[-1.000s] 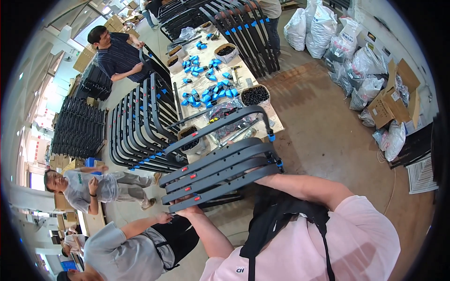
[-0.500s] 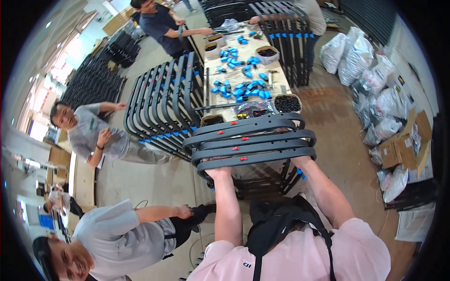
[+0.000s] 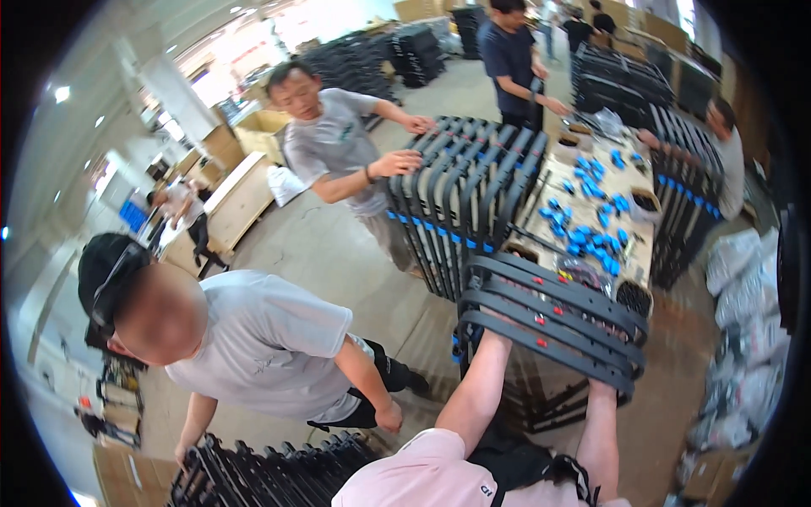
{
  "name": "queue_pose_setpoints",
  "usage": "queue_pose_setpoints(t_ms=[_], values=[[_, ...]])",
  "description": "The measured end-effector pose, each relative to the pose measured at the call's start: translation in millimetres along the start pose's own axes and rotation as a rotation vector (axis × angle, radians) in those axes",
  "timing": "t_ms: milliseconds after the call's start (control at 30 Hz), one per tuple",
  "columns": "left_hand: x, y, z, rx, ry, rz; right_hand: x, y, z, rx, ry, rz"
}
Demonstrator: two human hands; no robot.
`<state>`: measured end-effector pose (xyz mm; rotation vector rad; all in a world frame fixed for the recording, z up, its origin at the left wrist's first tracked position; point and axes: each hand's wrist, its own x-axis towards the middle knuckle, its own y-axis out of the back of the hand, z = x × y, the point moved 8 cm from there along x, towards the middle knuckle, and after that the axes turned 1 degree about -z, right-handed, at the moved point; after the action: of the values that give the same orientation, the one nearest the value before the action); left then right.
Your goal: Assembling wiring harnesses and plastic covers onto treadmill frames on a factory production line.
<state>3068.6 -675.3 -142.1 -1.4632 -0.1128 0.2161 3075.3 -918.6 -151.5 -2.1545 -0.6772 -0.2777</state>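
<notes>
Several dark grey tubular metal frames [image 3: 557,317], with rounded bends and small red pieces along their tops, stand side by side in front of me. My left hand [image 3: 498,324] grips the frames near their left end. At their right end, my right hand [image 3: 601,389] holds them from the near side. Most of my fingers are hidden behind the tubes. Just beyond is a worktable [image 3: 568,176], strewn with blue plastic pieces [image 3: 591,241] and holding a container of small black parts [image 3: 634,297].
A co-worker in grey [image 3: 338,144] touches a row of similar frames [image 3: 456,186] on the left. Another person [image 3: 253,346] stands close at my left, beside stacked black frames [image 3: 270,473]. Two co-workers stand farther along the table. White sacks [image 3: 743,329] line the right.
My view has swung left, so the table and frames appear farther right. The co-worker in grey now has both hands at the row of frames. My hands stay on my frames.
</notes>
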Motion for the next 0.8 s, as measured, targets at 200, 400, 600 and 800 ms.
queue_pose_setpoints(t_ms=[200, 400, 600, 800], values=[[-21, 40, 109, 0.793, -0.421, -0.287, 15, -122, 124, 0.261, -0.32, -0.228], [-18, -25, 42, -0.076, -0.066, -0.186, -19, -95, 96, 0.235, -0.429, -0.146], [-95, -35, 43, 0.135, 0.03, -0.229, 21, -72, -1, 0.161, -0.24, -0.126], [-154, -44, 50, 0.014, 0.044, -0.293, 49, -85, -54, 0.203, -0.116, -0.214]])
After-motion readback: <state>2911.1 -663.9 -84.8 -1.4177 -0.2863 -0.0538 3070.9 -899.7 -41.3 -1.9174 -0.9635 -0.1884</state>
